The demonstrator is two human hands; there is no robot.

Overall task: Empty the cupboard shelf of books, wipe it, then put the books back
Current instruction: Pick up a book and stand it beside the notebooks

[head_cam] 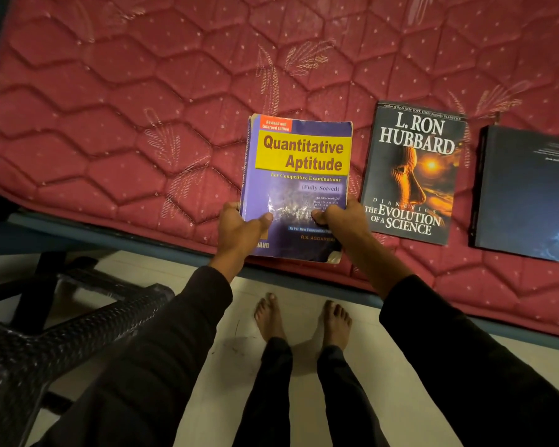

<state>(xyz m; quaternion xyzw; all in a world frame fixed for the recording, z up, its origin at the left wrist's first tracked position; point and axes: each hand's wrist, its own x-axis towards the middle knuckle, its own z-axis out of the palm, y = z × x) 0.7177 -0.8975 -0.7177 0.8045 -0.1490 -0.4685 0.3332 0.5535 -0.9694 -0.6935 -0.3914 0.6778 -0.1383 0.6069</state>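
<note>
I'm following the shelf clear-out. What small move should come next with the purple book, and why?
Probably lower the purple book flat onto the mattress, left of the two books already lying there. Both the left hand and the right hand hold its near end above that bare patch.

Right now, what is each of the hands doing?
Left hand: grips the Quantitative Aptitude book at its lower left edge.
Right hand: grips the same book at its lower right edge.
</note>
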